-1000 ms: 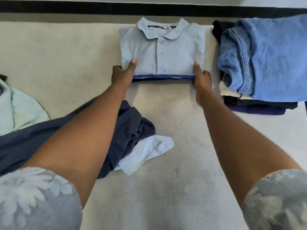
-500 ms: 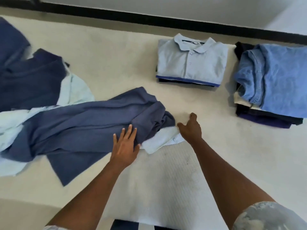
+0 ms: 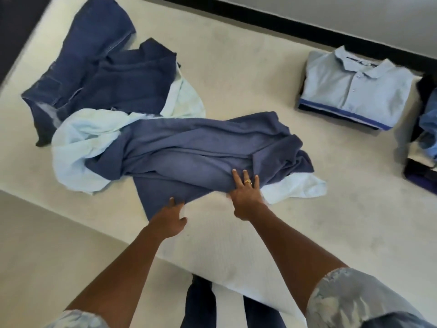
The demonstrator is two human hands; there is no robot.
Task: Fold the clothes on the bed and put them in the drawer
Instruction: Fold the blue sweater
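Note:
A crumpled dark blue shirt (image 3: 201, 147) lies across the middle of the white bed (image 3: 248, 74). A pale blue shirt (image 3: 80, 143) lies partly under it and sticks out at both ends. My left hand (image 3: 169, 216) pinches the dark blue shirt's near hem, thumb on top. My right hand (image 3: 246, 192) rests flat on the same shirt a little to the right, fingers spread. A folded light blue polo (image 3: 354, 91) sits at the far right on top of another folded dark garment.
Dark blue jeans (image 3: 78, 67) and another navy garment (image 3: 137, 76) lie heaped at the far left. A stack of folded clothes (image 3: 425, 129) is cut off by the right edge. The bed's near corner (image 3: 236, 275) points at my legs, with pale floor (image 3: 47, 245) to the left.
Both hands left the folded polo and came back to the dark blue shirt. The left now pinches its hem and the right lies on it. My view swung left.

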